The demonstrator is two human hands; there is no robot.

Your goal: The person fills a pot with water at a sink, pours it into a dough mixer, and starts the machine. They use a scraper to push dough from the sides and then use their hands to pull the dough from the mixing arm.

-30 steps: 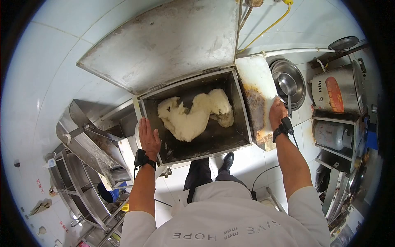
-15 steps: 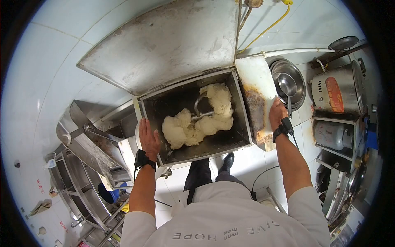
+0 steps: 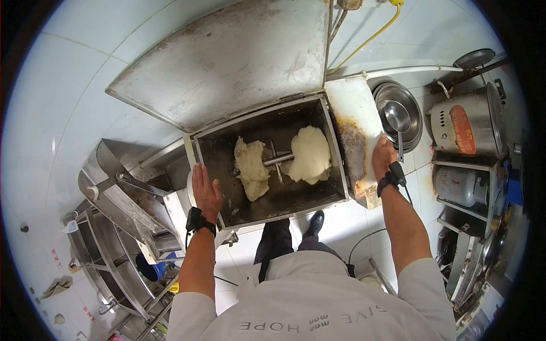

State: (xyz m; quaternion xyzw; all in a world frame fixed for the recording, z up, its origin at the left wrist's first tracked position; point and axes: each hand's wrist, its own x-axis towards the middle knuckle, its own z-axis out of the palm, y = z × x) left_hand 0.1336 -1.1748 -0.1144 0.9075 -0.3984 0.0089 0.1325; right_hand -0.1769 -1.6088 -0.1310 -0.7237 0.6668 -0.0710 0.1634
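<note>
Dough hangs in two lumps on the mixer's shaft, inside the open steel trough. We brace flat, open palms, left hand on its near-left rim, right hand on the side panel, apparently to lean in and watch.

Both arms extended forward and apart, elbows slightly bent, forearms bare below white sleeves. Left hand: palm down, fingers straight and together, lying flat, nothing gripped. Right hand: palm down, fingers loosely curved over an edge, nothing held. Black band on each wrist; a thin cable runs from the right one.
</note>
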